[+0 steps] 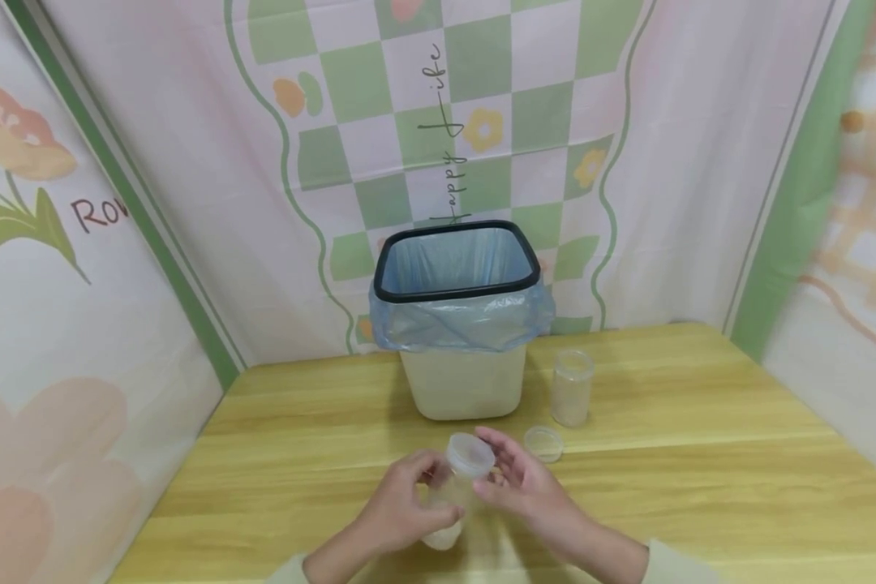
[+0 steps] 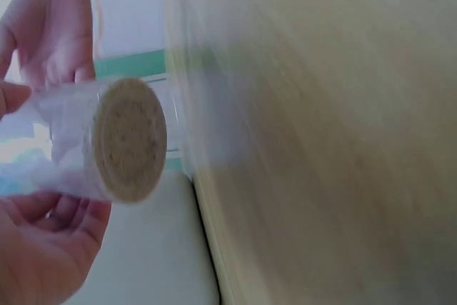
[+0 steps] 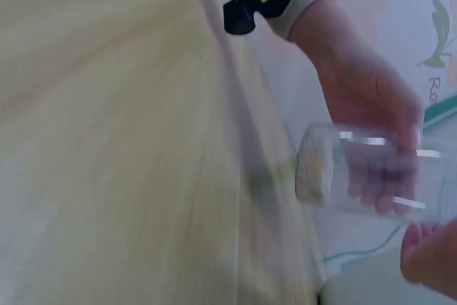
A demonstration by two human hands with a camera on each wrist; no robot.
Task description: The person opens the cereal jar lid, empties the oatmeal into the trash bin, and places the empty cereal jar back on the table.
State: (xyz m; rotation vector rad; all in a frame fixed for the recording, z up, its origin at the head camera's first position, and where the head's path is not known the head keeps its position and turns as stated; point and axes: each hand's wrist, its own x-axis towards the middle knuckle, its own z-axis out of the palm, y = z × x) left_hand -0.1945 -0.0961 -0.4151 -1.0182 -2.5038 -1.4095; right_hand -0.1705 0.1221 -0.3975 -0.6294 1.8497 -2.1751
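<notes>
A clear plastic jar is held tilted by my left hand, its thumb on the near side and fingers on the far side. Its pale lid faces up and toward the right. A beige speckled layer covers the jar's bottom in the left wrist view. Beside the lid is my right hand, fingers loosely bent around its right edge; whether they touch it is unclear. In the right wrist view, the left fingers show through the jar wall, while the lid is out of frame.
A cream bin with a blue liner and black rim stands behind the hands. To its right stands a second clear jar. A loose clear lid lies flat on the wooden table. Patterned cloth hangs around the table.
</notes>
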